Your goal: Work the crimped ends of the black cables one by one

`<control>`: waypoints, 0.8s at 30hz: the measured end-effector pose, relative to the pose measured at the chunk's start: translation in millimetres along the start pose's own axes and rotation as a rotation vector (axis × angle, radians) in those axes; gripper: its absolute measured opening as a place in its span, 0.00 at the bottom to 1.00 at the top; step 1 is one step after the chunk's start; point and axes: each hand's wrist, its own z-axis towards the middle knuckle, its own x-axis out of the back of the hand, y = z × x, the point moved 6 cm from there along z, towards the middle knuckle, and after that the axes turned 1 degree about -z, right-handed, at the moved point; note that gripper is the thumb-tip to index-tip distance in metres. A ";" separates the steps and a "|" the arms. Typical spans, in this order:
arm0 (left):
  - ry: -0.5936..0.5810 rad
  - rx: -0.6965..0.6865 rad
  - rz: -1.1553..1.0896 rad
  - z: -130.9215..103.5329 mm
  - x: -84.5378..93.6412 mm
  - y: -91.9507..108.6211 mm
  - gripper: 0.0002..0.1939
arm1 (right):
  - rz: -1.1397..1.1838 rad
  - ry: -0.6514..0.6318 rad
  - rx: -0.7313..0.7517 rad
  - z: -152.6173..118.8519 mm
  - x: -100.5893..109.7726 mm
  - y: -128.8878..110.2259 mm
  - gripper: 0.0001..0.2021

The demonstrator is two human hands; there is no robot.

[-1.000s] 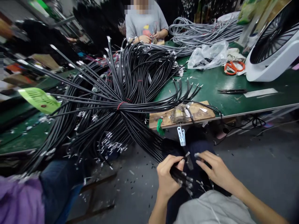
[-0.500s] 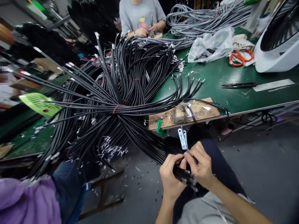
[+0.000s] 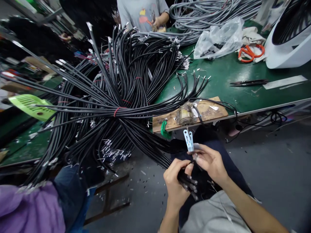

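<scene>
My left hand (image 3: 175, 182) is closed around a bundle of black cables (image 3: 155, 152), whose cut ends poke out below the fingers. Just to its right, my right hand (image 3: 212, 164) pinches a silvery stripped cable end (image 3: 195, 156) between thumb and fingers, the forefinger held fairly straight. Right above those fingertips hangs a light blue clothes peg (image 3: 188, 140). The peg sits on a thin shaft from a taped, motor-like cylinder (image 3: 185, 114) on a wooden board (image 3: 206, 110). Whether the fingers touch the peg I cannot tell.
A green clamp (image 3: 165, 130) grips the board's front edge. Heaped black cables (image 3: 136, 68) cover the left of the green table (image 3: 218, 76). Snips (image 3: 249, 83), orange-handled scissors (image 3: 251, 53), a plastic bag (image 3: 218, 38) and a white fan (image 3: 282, 48) lie right. Other people sit opposite and left.
My right hand's fingers have straightened from a tighter curl and shifted slightly, close under the peg. My left hand keeps its hold on the cables. The whole view has shifted a little.
</scene>
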 end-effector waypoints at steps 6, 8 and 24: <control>-0.130 -0.026 -0.029 -2.9 -6.5 1.9 0.04 | -0.300 0.071 0.013 2.6 -0.6 -6.8 0.08; -0.123 -0.016 -0.007 -4.6 -6.0 1.4 0.05 | -0.307 0.082 0.008 6.3 0.5 -7.5 0.10; 0.029 0.035 0.066 -6.9 9.8 4.6 0.14 | 0.047 -0.059 -0.029 4.5 -20.0 8.8 0.16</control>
